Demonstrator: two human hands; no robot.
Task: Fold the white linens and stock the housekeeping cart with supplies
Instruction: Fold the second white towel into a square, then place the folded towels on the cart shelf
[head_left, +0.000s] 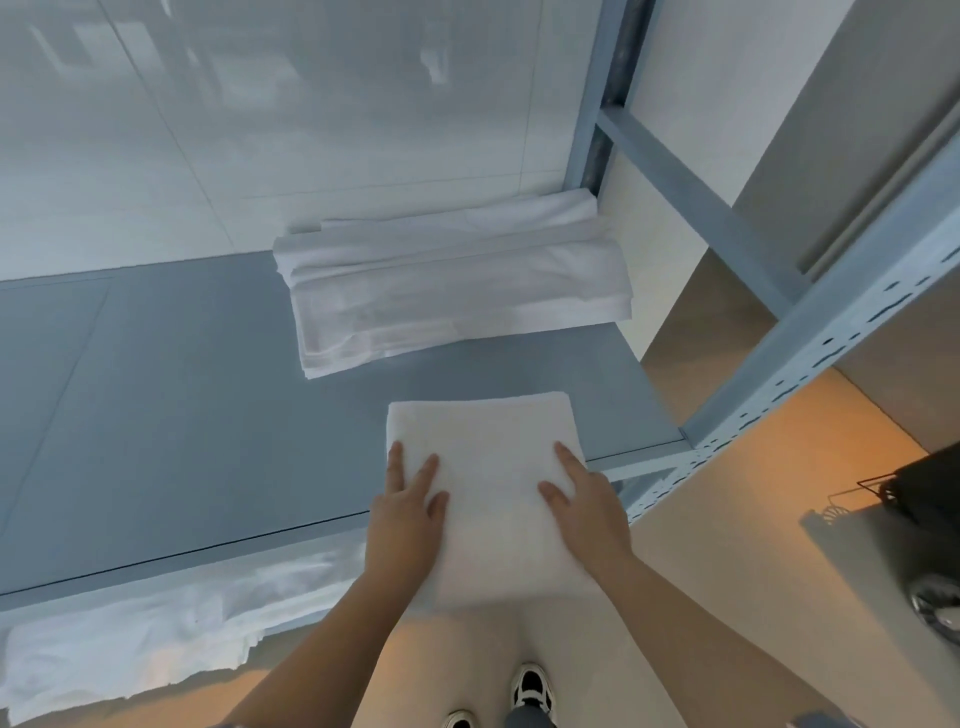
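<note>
A folded white towel (485, 467) lies on the front right part of the grey shelf (182, 415), and its near end hangs over the shelf's front edge. My left hand (408, 506) rests on the towel's left side with straight fingers and thumb on top. On the towel's right side my right hand (584, 501) lies the same way. Behind the towel, against the back wall, is a stack of folded white linens (447, 280). A loose, crumpled white linen (130, 629) lies on a lower level at the bottom left.
Perforated grey metal uprights and a crossbar of the shelving rack (810, 332) stand at the right. A dark object with a wire frame (914, 488) is at the far right edge. Below are the tan floor and my shoes (530, 688).
</note>
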